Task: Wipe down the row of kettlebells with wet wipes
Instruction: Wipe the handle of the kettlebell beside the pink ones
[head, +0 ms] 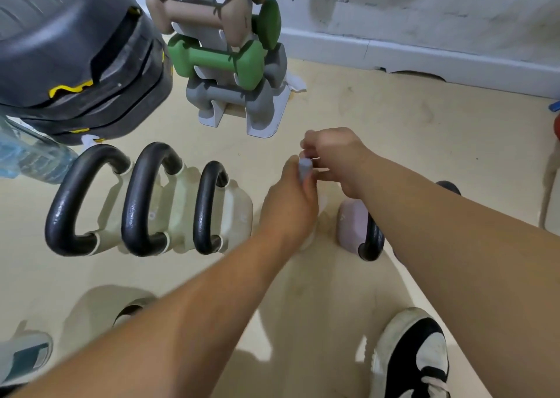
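Both hands meet above the kettlebell row, dead centre of my feed.
I see the left hand (291,203) curl its fingers round a small grey item (304,167). The right hand (333,158), just at its 1 o'clock, pinches a pale sliver (321,170). Three cream kettlebells (178,203) stand at 9 o'clock, and a pink kettlebell (351,221) at 4 o'clock.

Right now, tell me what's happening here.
A person holds a small grey item in the left hand while the right hand pinches at its top; what it is I cannot tell. Neither hand is wiping a kettlebell: three cream kettlebells stand in a row on the left, and a pink kettlebell sits under the right forearm.
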Demonstrator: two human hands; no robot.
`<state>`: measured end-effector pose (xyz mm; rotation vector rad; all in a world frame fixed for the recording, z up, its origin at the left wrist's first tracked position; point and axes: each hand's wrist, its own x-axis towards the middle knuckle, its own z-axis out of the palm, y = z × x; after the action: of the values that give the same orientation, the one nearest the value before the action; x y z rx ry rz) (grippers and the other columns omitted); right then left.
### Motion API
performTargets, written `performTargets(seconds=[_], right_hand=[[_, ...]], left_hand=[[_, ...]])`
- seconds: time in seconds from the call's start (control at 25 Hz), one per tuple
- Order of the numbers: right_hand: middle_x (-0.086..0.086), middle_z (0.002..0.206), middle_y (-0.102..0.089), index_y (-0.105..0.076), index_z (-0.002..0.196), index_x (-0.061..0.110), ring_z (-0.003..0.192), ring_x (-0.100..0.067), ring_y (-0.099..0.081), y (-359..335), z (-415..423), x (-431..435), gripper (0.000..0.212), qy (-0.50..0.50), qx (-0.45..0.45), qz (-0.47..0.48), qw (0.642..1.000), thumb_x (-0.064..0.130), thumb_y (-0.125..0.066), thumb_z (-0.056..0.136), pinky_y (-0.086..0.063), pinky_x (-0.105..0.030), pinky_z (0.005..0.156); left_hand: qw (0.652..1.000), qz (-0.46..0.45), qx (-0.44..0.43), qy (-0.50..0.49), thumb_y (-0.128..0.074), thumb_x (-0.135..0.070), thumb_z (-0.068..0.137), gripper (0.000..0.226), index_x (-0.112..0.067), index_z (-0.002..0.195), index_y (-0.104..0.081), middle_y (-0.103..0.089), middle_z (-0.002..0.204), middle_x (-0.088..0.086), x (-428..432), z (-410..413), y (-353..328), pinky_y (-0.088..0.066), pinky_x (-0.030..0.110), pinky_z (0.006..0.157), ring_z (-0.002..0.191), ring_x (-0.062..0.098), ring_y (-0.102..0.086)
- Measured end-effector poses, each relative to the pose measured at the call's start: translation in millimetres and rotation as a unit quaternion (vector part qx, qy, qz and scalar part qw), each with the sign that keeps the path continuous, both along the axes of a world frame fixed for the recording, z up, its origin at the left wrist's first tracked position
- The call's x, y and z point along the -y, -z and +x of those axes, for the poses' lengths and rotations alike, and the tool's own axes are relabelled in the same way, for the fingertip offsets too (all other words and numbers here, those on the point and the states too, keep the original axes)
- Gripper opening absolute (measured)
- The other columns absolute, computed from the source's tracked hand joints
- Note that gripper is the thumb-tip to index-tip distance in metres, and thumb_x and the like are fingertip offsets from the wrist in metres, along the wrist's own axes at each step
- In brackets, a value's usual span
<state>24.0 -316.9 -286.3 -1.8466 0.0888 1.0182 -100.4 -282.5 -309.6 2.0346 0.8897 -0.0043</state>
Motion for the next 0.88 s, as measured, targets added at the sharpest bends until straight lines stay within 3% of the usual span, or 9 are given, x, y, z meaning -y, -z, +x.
performTargets(seconds=[0.12,0.24,0.36,0.4,0.48,0.56,0.68,0.8,0.88], right_hand=[[-0.017,0.101,-0.07,-0.068,0.099,0.002,0.093,-0.025,-0.07,0,-2,2,0.024,-0.052,0.032,-0.029,0.998,0.018,-0.062,0.083,-0.061,-0.04,0.085],[-0.011,0.092,-0.061,-0.067,0.093,0.007,0.085,-0.024,-0.061,4,-6,4,0.016,-0.068,0.038,-0.036,0.996,0.01,-0.06,0.079,-0.056,-0.05,0.096],[-0.01,0.088,-0.062,-0.069,0.088,0.003,0.079,-0.026,-0.058,5,-5,7,0.021,-0.05,0.01,-0.037,0.998,0.008,-0.059,0.071,-0.06,-0.036,0.088],[-0.009,0.078,-0.054,-0.062,0.076,0.009,0.074,-0.028,-0.05,4,-6,6,0.011,-0.058,0.001,-0.037,0.998,0.008,-0.059,0.065,-0.053,-0.033,0.073],[-0.007,0.071,-0.041,-0.049,0.07,0.018,0.072,-0.026,-0.038,3,-6,3,0.019,-0.072,-0.011,-0.045,0.996,0.007,-0.059,0.057,-0.033,-0.037,0.065],[-0.007,0.072,-0.051,-0.06,0.076,0.019,0.067,-0.023,-0.049,6,-4,0,0.023,-0.042,-0.022,-0.041,0.998,0.007,-0.062,0.057,-0.043,-0.032,0.065],[-0.006,0.078,-0.061,-0.065,0.08,0.015,0.07,-0.023,-0.055,7,-3,-3,0.011,-0.008,-0.033,-0.047,0.998,0.007,-0.062,0.075,-0.045,-0.028,0.065],[-0.006,0.085,-0.061,-0.066,0.081,0.011,0.075,-0.027,-0.056,10,-5,-4,0.011,-0.015,-0.003,-0.054,0.998,0.011,-0.057,0.074,-0.051,-0.025,0.07],[-0.01,0.095,-0.066,-0.071,0.101,0.006,0.083,-0.028,-0.065,11,-6,-3,0.031,0.019,0.015,-0.043,0.999,0.014,-0.062,0.073,-0.061,-0.039,0.087]], left_hand=[[0.997,0.016,0.071,-0.001,-0.038,-0.036,0.107,0.056,-0.028,0.161,-0.023,-0.046,0.147,-0.017,31,-64,8,-0.029,0.012,0.1,0.129,-0.002,-0.043],[0.998,-0.013,0.056,-0.024,-0.033,-0.037,0.109,0.053,-0.035,0.16,-0.02,-0.037,0.143,-0.028,40,-74,17,-0.031,0.015,0.104,0.125,-0.013,-0.037],[0.998,-0.007,0.025,-0.061,-0.024,-0.041,0.109,0.041,-0.022,0.129,-0.054,-0.067,0.117,-0.01,21,-36,7,-0.049,0.033,0.093,0.114,0.017,-0.064],[0.998,-0.01,0.002,-0.056,-0.022,-0.037,0.109,0.042,-0.016,0.119,-0.057,-0.069,0.107,-0.001,10,-19,3,-0.05,0.036,0.087,0.109,0.027,-0.066],[0.995,-0.065,-0.047,-0.053,-0.022,-0.025,0.111,0.045,-0.001,0.129,-0.056,-0.066,0.122,0.019,-10,14,-12,-0.049,0.041,0.094,0.118,0.039,-0.061],[0.981,-0.14,-0.108,-0.075,-0.024,-0.016,0.111,0.045,0.006,0.144,-0.044,-0.054,0.142,0.028,-23,37,-24,-0.047,0.042,0.101,0.13,0.042,-0.054],[0.963,-0.217,-0.115,-0.114,-0.026,-0.02,0.111,0.046,0.002,0.149,-0.04,-0.05,0.148,0.024,-23,47,-32,-0.051,0.038,0.088,0.134,0.04,-0.052],[0.991,-0.083,-0.081,-0.069,-0.024,-0.028,0.111,0.041,-0.011,0.135,-0.053,-0.065,0.12,0.01,-3,20,-22,-0.048,0.038,0.084,0.118,0.034,-0.061],[0.997,-0.027,0.021,-0.069,-0.027,-0.038,0.11,0.037,-0.021,0.128,-0.055,-0.064,0.105,-0.008,14,-19,-2,-0.043,0.03,0.077,0.107,0.02,-0.064]])
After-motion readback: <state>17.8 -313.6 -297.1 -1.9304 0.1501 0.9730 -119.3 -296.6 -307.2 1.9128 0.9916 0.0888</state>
